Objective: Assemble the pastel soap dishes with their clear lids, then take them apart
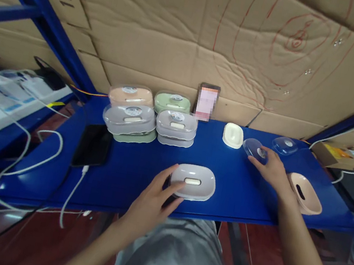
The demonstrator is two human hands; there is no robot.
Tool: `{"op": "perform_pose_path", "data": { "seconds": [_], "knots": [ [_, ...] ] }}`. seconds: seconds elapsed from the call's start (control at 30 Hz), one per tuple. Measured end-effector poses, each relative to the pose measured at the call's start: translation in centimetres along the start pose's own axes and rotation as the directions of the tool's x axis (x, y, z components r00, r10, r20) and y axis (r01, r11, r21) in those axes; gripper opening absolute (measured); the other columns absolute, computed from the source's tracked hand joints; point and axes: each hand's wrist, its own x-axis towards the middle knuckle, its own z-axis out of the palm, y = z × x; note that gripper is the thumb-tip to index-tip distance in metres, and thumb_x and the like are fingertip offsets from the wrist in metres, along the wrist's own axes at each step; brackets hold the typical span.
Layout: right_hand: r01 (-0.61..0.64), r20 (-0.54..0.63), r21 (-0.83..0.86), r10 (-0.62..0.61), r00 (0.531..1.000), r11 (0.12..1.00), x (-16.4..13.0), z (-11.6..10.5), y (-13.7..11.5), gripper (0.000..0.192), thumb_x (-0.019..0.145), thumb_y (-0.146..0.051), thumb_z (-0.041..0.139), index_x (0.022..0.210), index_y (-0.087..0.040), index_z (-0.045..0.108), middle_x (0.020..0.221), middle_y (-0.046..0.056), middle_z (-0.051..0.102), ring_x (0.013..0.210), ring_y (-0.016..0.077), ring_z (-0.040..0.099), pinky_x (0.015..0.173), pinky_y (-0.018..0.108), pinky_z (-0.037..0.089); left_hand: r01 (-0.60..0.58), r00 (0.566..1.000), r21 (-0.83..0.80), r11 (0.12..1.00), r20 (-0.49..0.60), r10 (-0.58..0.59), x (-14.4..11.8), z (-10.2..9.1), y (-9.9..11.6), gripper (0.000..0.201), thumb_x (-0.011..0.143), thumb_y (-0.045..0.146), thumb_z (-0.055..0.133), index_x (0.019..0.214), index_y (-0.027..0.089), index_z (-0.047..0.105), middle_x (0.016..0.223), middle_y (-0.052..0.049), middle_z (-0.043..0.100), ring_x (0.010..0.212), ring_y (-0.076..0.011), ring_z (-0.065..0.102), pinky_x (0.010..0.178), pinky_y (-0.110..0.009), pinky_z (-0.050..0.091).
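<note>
Left hand (154,201) touches the grey soap dish (193,182) at its 9 o'clock side. Right hand (271,167) rests on a clear lid (254,147) at 2 o'clock.

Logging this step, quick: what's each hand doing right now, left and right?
Left hand: open, fingers resting against the left side of the grey soap dish, not gripping it.
Right hand: open, fingertips on a clear plastic lid lying on the blue table.
</note>
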Motion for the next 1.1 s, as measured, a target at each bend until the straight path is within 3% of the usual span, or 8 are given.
{"op": "perform_pose_path", "data": {
  "seconds": [0.07,0.13,0.23,0.3,0.37,0.63,1.1],
  "knots": [
    [0.156,-0.087,0.125,-0.146,0.985,0.980,-2.5,-0.1,-2.8,0.072,0.095,-0.063,0.068,0.151,-0.020,0.055,0.149,0.019,0.062,0.137,0.0375,0.061,0.115,0.059,0.050,0.052,0.999,-0.062,0.997,0.011,-0.051,-0.1,0.1,-0.2,0.036,0.106,0.029,0.063,0.142,0.031,0.062,0.171,-0.011,0.040,0.149,-0.0317,0.055,0.118,-0.050,0.055],
    [0.364,-0.034,0.235,-0.366,0.930,0.901,-5.3,0.0,-6.2,0.067,0.099,-0.058,0.069,0.155,-0.025,0.053,0.161,0.016,0.053,0.149,0.0360,0.052,0.122,0.060,0.045,0.125,0.992,-0.130,0.984,0.010,-0.125,-0.1,0.3,-0.5,0.053,0.103,0.030,0.068,0.153,0.034,0.050,0.171,-0.011,0.041,0.150,-0.0315,0.054,0.119,-0.050,0.054],
    [0.549,0.132,0.398,-0.638,0.758,0.735,-8.3,0.5,-10.6,0.065,0.101,-0.048,0.070,0.161,-0.032,0.049,0.171,0.013,0.043,0.157,0.0329,0.043,0.125,0.057,0.044,0.198,0.979,-0.214,0.957,-0.003,-0.203,-0.2,0.7,-1.0,0.084,0.099,0.031,0.074,0.167,0.035,0.025,0.169,-0.013,0.045,0.151,-0.0309,0.053,0.120,-0.049,0.052],
    [0.608,0.183,0.464,-0.741,0.645,0.644,-9.1,1.0,-12.4,0.067,0.103,-0.044,0.069,0.164,-0.033,0.044,0.174,0.012,0.038,0.161,0.0323,0.036,0.126,0.056,0.043,0.201,0.979,-0.232,0.952,0.002,-0.206,-0.3,0.9,-1.2,0.089,0.099,0.034,0.074,0.169,0.036,0.018,0.168,-0.013,0.046,0.148,-0.0303,0.056,0.118,-0.049,0.053],
    [0.639,0.203,0.478,-0.783,0.587,0.603,-9.1,1.4,-13.1,0.070,0.104,-0.041,0.068,0.167,-0.033,0.040,0.176,0.012,0.034,0.164,0.0322,0.030,0.127,0.057,0.041,0.192,0.981,-0.229,0.954,0.008,-0.195,-0.4,1.0,-1.3,0.089,0.100,0.037,0.072,0.170,0.037,0.017,0.168,-0.013,0.047,0.147,-0.0300,0.057,0.117,-0.048,0.054],
    [0.759,0.188,0.350,-0.835,0.517,0.549,-9.4,1.8,-12.9,0.074,0.105,-0.038,0.066,0.170,-0.032,0.033,0.178,0.012,0.027,0.166,0.0346,0.023,0.127,0.060,0.041,0.105,0.994,-0.179,0.978,0.037,-0.100,-0.3,0.5,-1.4,0.079,0.102,0.034,0.069,0.168,0.036,0.024,0.168,-0.012,0.047,0.154,-0.0289,0.050,0.123,-0.050,0.047],
    [0.859,0.208,0.136,-0.862,0.462,0.493,-9.8,2.4,-13.1,0.072,0.106,-0.051,0.061,0.169,-0.026,0.037,0.175,0.016,0.035,0.161,0.0391,0.033,0.124,0.063,0.044,0.156,0.987,-0.232,0.960,0.057,-0.147,-0.1,0.1,-2.1,0.077,0.096,0.036,0.077,0.162,0.035,0.037,0.163,-0.010,0.053,0.149,-0.0289,0.054,0.123,-0.051,0.047]
  ]
}}
